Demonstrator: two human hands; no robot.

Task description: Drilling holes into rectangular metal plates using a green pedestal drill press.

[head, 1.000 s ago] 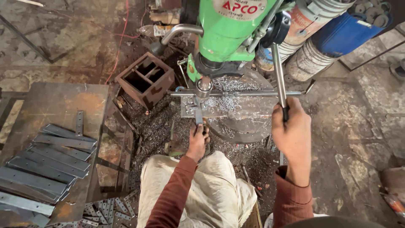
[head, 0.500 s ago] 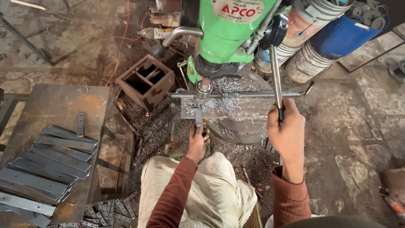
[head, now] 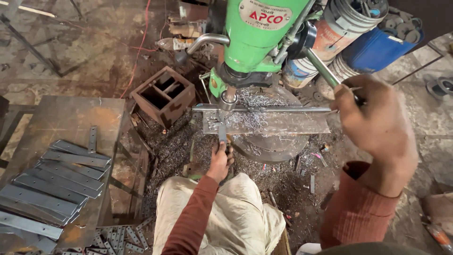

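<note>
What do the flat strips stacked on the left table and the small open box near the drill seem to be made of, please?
The flat strips look like bare steel: grey, dull sheen, straight sheared edges. The small open box seems to be rusted steel plate, brown-orange all over, with inner dividers; wood cannot be ruled out.

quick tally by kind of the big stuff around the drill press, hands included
green drill press: 1
hands, left hand and right hand: 2
feed lever: 1
rusty divided box: 1
blue drum: 1
stack of flat steel strips: 1
total: 7
</note>
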